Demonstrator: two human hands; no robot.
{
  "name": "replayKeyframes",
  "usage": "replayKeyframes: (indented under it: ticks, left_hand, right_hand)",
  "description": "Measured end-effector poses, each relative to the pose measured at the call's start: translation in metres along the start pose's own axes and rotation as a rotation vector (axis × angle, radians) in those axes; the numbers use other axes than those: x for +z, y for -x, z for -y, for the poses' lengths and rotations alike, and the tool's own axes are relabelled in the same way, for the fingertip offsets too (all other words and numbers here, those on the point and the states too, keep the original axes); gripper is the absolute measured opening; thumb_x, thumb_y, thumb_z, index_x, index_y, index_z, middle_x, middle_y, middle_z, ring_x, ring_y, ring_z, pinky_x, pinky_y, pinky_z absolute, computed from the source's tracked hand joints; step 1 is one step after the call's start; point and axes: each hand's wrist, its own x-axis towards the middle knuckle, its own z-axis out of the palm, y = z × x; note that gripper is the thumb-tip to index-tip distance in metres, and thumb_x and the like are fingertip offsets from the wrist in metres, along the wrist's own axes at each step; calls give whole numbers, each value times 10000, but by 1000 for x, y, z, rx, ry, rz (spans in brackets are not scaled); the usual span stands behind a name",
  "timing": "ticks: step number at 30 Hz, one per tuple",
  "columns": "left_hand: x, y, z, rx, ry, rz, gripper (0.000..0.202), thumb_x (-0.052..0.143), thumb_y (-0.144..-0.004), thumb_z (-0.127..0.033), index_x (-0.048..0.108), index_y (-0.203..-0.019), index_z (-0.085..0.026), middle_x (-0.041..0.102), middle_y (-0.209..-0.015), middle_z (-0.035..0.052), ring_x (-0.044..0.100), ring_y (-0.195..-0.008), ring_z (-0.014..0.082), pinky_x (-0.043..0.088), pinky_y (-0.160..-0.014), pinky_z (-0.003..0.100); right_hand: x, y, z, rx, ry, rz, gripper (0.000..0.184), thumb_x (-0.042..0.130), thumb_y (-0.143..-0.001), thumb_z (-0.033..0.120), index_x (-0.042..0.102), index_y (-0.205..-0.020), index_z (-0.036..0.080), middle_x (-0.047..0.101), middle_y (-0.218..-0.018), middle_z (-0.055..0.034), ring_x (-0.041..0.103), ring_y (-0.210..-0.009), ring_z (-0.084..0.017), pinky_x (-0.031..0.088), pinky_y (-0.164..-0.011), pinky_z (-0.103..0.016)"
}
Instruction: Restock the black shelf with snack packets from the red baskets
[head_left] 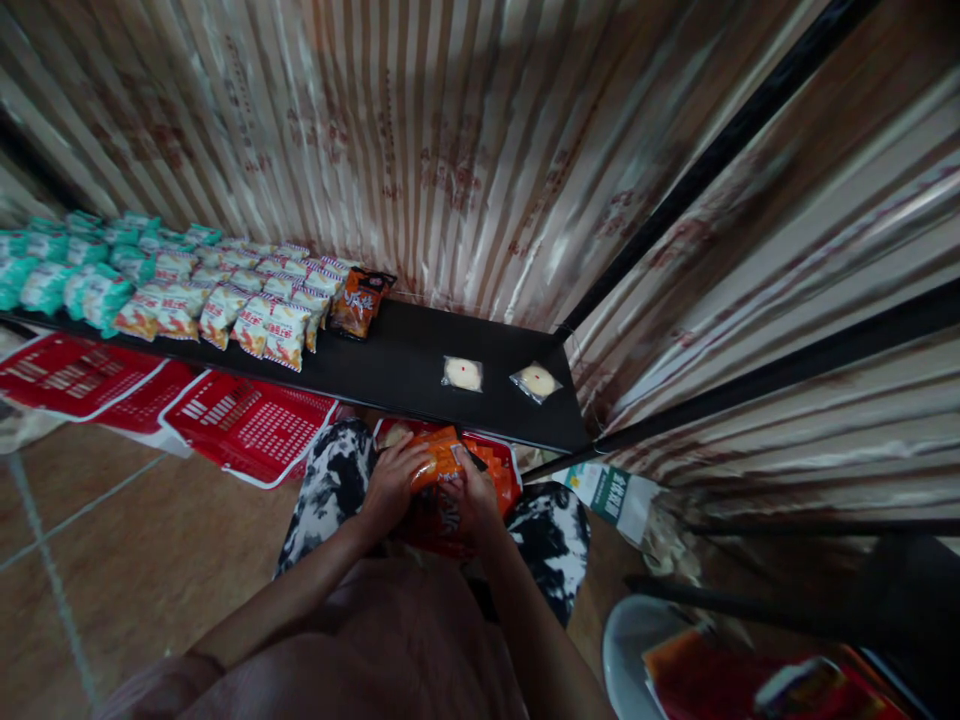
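1. Teal packets [105, 295]: grouped in rows at the far left of a long black shelf [412, 350].
2. Red baskets [247, 425]: below the shelf's front edge, at left, with perforated walls and white rims.
3. White packets [281, 330]: printed in red, ranked in rows just beside the teal packets.
4. Dark orange-brown packet [361, 302]: leaning at the right end of the white packets.
5. Left hand [394, 478]: partly closed, its fingers curved over the left part of the orange packet.
6. Orange packet [436, 455]: held between both hands, in front of the shelf and above a red basket [517, 472] between the person's knees; further orange pieces show inside that basket.
7. Right hand [474, 492]: closed around the packet's right end, thumb uppermost; the undersides of its fingers cannot be seen.
8. Two pale discs [463, 374]: clear-wrapped, lying apart on the shelf's right portion.
9. Green-and-white bag [611, 495]: beyond the right knee.
10. Pale basin [626, 650]: lower right, containing red and orange items.
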Motion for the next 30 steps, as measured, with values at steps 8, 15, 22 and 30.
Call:
replayKeyframes:
  ticks: [8,15,22,30]
  left_hand:
    - [-7,3,-10,128,-78,80,277,511,-822,-248,642,-1066,-259,581,-1229,49,394,-1260,233,181,-1101,418]
    - [-12,9,-19,178,-117,166,515,700,-675,-313,577,-1171,-241,516,-1300,90,342,-1292,293,183,-1096,449]
    - [-21,7,-3,288,-282,126,451,635,-750,-234,556,-1193,-264,521,-1298,76,356,-1286,272,236,-1081,462]
    - [-35,2,4,408,-577,67,343,548,-807,-147,594,-1134,-242,472,-1333,88,275,-1323,283,330,-1017,517]
  right_hand:
    - [2,-2,3,49,-40,-69,325,708,-588,465,612,-759,205,685,-715,-30,659,-713,-205,538,-577,-283]
    - [2,-3,4,52,-3,-149,319,735,-575,453,581,-720,214,653,-666,-19,634,-636,-179,518,-525,-262]
    - [6,7,5,44,-49,-75,277,698,-628,410,599,-772,195,672,-652,-27,647,-635,-183,537,-570,-285]
    - [-2,12,-2,73,-242,178,282,706,-632,272,621,-891,205,713,-794,-18,670,-745,-186,543,-690,-308]
